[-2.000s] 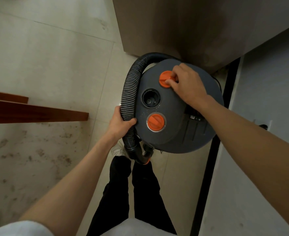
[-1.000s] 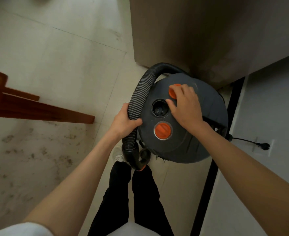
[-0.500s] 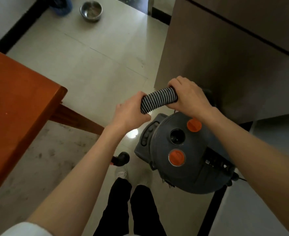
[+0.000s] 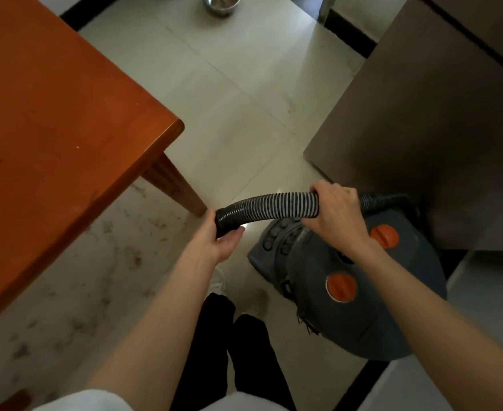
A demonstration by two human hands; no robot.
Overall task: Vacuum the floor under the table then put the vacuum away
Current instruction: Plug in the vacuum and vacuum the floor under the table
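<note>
I have the hose (image 4: 271,204) in both hands: my right hand (image 4: 337,210) is wrapped over the ribbed part just above the vacuum (image 4: 363,292), and my left hand (image 4: 219,238) cups its dark end from below, fingers curled loosely round it (the very tip is hidden behind my palm, so I cannot tell what nozzle is there). The hose runs nearly level between my hands, its long axis left to right, and its free end points toward the table (image 4: 51,129). The dirty patch of floor (image 4: 75,277) lies under the table edge, down and to the left of my left hand, so I judge that hand is the nearer one to lead. I count one vacuum, one hose, one table with one leg (image 4: 174,188) showing, two orange caps (image 4: 340,286) on the lid, and one metal bowl (image 4: 220,4) far off
</note>
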